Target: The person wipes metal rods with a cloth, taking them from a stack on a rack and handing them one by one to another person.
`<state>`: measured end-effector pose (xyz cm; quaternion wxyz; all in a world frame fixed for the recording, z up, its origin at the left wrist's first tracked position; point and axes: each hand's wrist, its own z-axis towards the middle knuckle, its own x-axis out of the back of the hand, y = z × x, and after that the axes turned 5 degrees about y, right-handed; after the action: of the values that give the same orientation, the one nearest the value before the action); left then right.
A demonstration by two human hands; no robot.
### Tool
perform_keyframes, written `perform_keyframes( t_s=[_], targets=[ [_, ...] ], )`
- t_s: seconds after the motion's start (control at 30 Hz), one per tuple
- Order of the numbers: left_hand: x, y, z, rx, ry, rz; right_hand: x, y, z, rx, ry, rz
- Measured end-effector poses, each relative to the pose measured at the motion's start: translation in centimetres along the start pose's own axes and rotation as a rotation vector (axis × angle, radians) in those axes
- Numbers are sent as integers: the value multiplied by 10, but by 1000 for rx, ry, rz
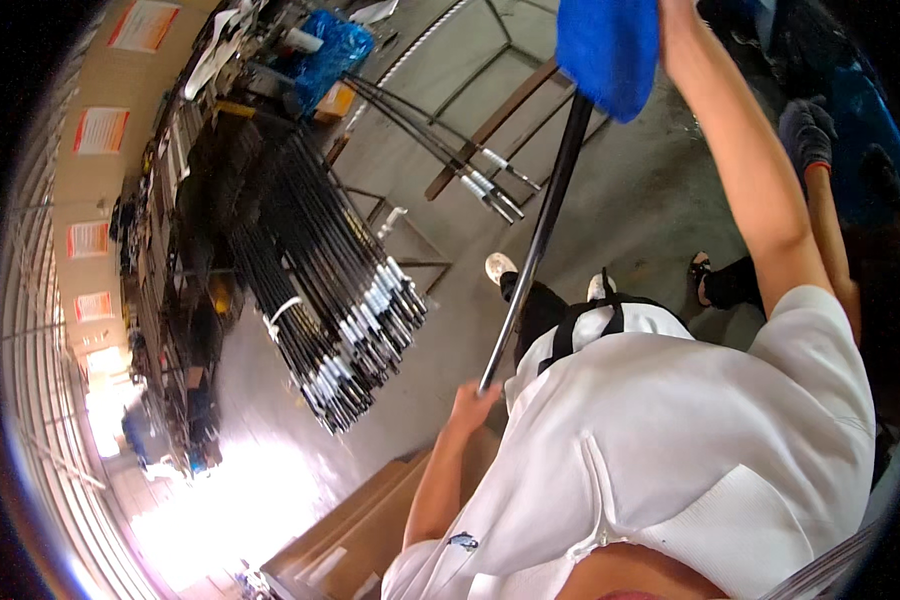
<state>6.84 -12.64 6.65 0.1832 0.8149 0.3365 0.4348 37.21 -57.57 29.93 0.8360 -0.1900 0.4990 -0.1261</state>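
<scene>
A long black rod with a shiny metal lower end runs diagonally in front of my body. My left hand is closed around its lower end, near my left side. Far up at the top edge, my right arm is stretched out and my right hand is at a blue cloth, which covers the rod's upper part. My right fingers are mostly hidden by the cloth and the picture's edge, but the hand appears to grip the cloth.
Left of me lies a big bundle of black rods with silvery ends. A few more rods rest on a metal frame. Cardboard stands by my left elbow. At right, another person's gloved hand is close to my right arm.
</scene>
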Motion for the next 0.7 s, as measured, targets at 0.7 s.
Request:
perform_keyframes(
  t_s=[0.7],
  targets=[
    [-14, 83, 88, -81, 311, -120, 53, 147, -112, -117, 1085, -506]
  ],
)
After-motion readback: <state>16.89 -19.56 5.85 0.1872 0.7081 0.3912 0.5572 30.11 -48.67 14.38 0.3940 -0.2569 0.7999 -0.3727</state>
